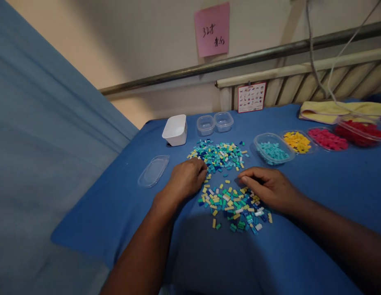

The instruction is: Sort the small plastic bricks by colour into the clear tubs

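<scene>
Two heaps of small toy building bricks lie on the blue cloth: a far heap (219, 155) and a looser near heap (235, 209), mixed in teal, green, yellow, white and dark blue. My left hand (188, 175) rests at the left edge of the far heap with its fingers curled under; what they hold, if anything, is hidden. Over the right side of the near heap is my right hand (268, 188), its fingers bent and thumb drawn close to the index finger. Anything between those fingertips is too small to make out.
At the back stand a white tub (175, 130) and two clear tubs (205, 125). A clear lid (153, 171) lies at left. To the right are containers of teal pieces (273, 150), yellow pieces (297, 141), pink pieces (327, 139) and red pieces (359, 132), near a yellow cloth (319, 110).
</scene>
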Demonstrator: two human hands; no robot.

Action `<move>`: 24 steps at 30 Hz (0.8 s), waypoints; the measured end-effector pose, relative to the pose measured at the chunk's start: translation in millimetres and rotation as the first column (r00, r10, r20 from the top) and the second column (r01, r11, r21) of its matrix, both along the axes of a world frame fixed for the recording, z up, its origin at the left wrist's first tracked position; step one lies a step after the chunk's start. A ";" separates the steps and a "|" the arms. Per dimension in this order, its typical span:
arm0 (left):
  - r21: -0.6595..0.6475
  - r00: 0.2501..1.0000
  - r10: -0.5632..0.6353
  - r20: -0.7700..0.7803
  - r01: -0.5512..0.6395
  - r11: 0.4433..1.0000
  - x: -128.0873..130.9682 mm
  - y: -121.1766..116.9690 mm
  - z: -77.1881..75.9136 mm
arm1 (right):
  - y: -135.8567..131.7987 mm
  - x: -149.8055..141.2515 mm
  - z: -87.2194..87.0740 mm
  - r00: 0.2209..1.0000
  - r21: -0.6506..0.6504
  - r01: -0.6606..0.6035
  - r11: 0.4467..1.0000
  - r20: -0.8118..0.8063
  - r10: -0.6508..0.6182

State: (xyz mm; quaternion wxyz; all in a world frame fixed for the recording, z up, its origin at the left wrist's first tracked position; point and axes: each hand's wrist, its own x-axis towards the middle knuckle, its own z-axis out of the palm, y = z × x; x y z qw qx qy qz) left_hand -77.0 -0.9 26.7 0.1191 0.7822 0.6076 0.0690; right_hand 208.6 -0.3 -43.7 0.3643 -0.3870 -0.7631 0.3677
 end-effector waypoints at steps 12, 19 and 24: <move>0.068 0.894 -0.248 0.373 0.241 0.968 101.8 51.9 17.5 | 1.0 -4.2 -0.8 0.997 0.233 -0.078 0.969 0.005 0.079; 0.137 0.873 -0.357 0.333 0.330 0.934 146.3 95.8 17.7 | 3.2 -5.2 -1.9 0.998 0.202 -0.051 0.978 -0.036 0.059; 0.146 0.951 -0.305 0.046 0.296 0.944 109.3 93.6 4.3 | 3.8 -6.2 -2.0 0.998 0.214 -0.059 0.975 -0.019 0.065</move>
